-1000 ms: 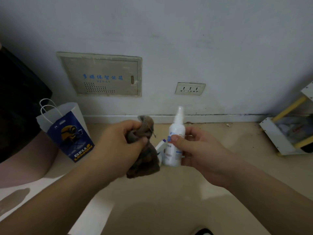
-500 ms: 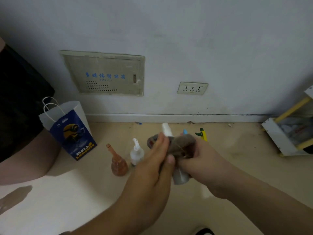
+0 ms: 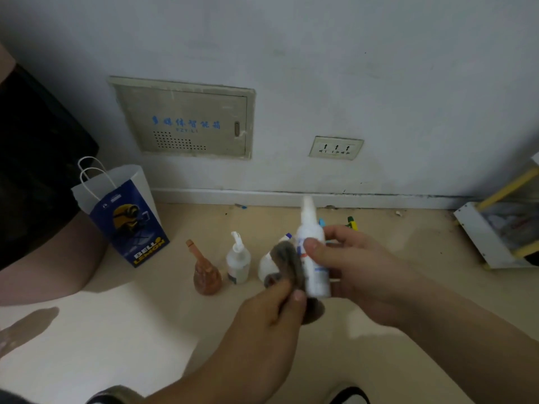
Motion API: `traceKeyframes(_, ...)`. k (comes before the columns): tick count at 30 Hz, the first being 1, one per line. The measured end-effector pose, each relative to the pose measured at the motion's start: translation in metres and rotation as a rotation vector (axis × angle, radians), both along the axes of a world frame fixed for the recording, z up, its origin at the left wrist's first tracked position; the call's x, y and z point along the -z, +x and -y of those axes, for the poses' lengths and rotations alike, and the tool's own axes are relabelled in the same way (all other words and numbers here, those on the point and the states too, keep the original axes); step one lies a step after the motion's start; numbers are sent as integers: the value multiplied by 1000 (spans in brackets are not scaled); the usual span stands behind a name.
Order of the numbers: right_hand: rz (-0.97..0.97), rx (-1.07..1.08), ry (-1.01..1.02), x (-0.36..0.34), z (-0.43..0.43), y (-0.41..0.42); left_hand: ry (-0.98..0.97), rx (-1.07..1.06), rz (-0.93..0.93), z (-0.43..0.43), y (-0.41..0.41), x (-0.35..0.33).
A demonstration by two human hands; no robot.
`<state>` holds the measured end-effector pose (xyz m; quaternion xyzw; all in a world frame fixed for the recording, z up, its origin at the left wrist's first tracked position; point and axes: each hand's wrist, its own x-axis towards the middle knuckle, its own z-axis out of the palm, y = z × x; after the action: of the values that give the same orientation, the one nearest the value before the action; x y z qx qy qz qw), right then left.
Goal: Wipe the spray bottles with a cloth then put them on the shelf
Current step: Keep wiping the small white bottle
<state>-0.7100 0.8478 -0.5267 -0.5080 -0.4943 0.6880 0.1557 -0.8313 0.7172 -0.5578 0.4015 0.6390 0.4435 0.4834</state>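
- Head view looks down at a pale wall (image 3: 350,53) meeting a beige floor (image 3: 131,339); a recessed panel (image 3: 186,121) with blue lettering is set into the wall
- a blue and white paper bag (image 3: 125,217) stands on the floor at the left, near the skirting
- a white shelf (image 3: 478,231) with yellow rails sits at the right edge, well apart from the hands
- the right hand (image 3: 358,269) grips a white spray bottle (image 3: 310,228) upright in the air, thumb across its label, fingers curled round the back
- the left hand (image 3: 262,325) pinches a dark brown cloth (image 3: 287,263), which lies against the bottle's left side
- three more bottles stand on the floor behind the hands: a brown bottle (image 3: 205,272), a clear pump bottle (image 3: 237,263) just beside it, and a white bottle (image 3: 265,266) partly hidden by the cloth
- a socket (image 3: 335,147) sits low on the wall
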Motion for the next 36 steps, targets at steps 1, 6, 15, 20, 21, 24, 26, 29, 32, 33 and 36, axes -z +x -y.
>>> traceKeyframes(1,28,15,32,-2,-4,1,-51,91,-57,2,2,2)
traceKeyframes(6,33,59,4,-1,-9,-7,-108,-122,-16,-10,-10,-6)
traceKeyframes(15,-141,-25,-195,-3,0,-10,119,-103,-253,-31,-22,-15)
traceKeyframes(20,-184,18,-188,-6,-7,-7,126,-125,-262,-37,-28,-30)
traceKeyframes(21,-172,21,-167,-5,-8,-7,122,-141,-229,-37,-29,-32)
traceKeyframes(24,-126,-17,-120,-3,-9,-6,20,-273,46,-40,-40,-39)
traceKeyframes(26,-110,-41,-98,-3,-9,-5,36,-385,117,-42,-48,-42)
traceKeyframes(29,-90,-79,-50,-5,-4,-6,159,-367,24,-41,-51,-46)
traceKeyframes(32,-73,-91,17,-5,3,-10,259,-125,-88,-37,-38,-44)
traceKeyframes(33,-60,-95,47,-5,6,-11,268,-58,-91,-33,-30,-41)
traceKeyframes(36,-10,-130,103,-5,11,-11,249,-56,-80,-27,-17,-31)
